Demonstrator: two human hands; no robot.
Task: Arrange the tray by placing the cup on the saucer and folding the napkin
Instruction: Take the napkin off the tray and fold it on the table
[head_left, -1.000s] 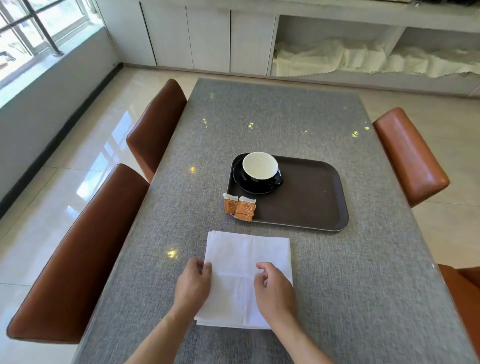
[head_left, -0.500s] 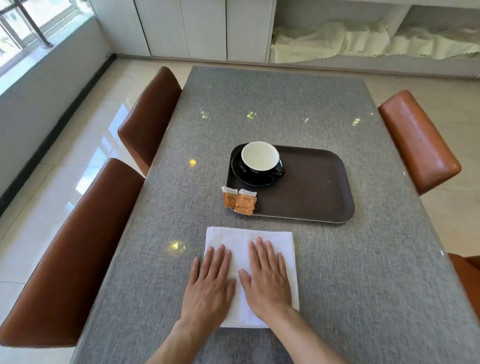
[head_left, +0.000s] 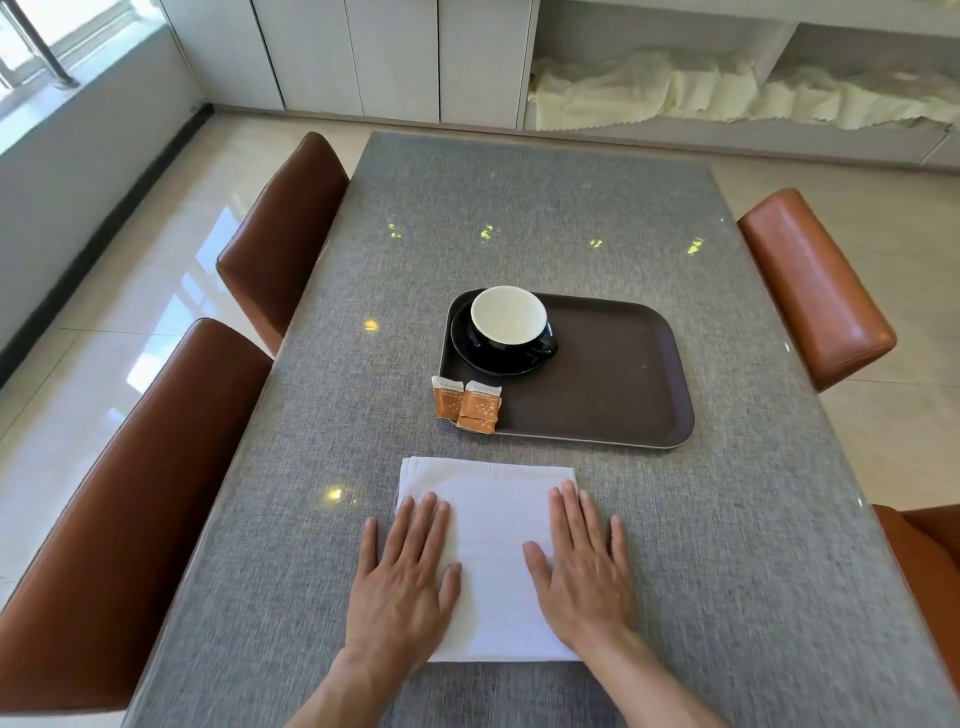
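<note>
A folded white napkin (head_left: 491, 519) lies flat on the grey table, just in front of a dark brown tray (head_left: 623, 395). My left hand (head_left: 402, 577) presses flat on the napkin's left edge and my right hand (head_left: 584, 566) on its right edge, fingers spread, holding nothing. A black cup with a white inside (head_left: 511, 325) stands upright on a black saucer (head_left: 480, 358) in the tray's far left corner. Two orange sachets (head_left: 470, 402) lean over the tray's near left rim.
The grey table (head_left: 519, 208) stretches away from me. Two brown chairs (head_left: 156, 493) stand along its left side, and orange ones (head_left: 810, 286) along the right. White cupboards and a shelf with pale cloth (head_left: 727, 93) line the far wall.
My hands went from pinching the napkin's near part to lying flat on it, then slid apart to its left and right edges. The view moved closer.
</note>
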